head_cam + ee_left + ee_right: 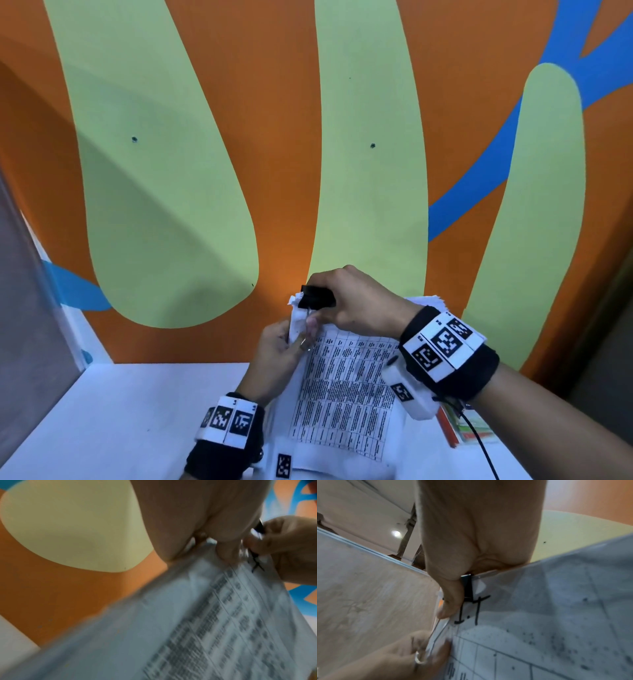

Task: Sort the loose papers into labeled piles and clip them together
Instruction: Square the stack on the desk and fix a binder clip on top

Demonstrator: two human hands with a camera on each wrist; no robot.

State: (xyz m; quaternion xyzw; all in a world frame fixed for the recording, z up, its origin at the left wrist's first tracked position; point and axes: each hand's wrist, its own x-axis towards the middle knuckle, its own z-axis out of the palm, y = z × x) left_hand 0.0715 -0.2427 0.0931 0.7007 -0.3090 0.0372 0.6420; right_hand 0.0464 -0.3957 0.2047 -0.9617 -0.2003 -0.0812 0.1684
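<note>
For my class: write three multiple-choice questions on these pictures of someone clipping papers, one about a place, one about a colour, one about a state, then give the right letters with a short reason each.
1. Where on the stack of papers does the clip sit?
A. its top corner
B. its bottom edge
C. the middle of the page

2. What colour is the clip?
A. red
B. black
C. yellow

3. How is the stack held?
A. lying flat on the white table
B. lifted up, held in both hands
C. rolled into a tube

Answers:
1 A: the head view shows the clip at the upper corner, by a handwritten mark.
2 B: it shows black under the right hand, which grips it.
3 B: the left hand pinches the papers' edge just below the clip, and the sheets hang above the table.
</note>
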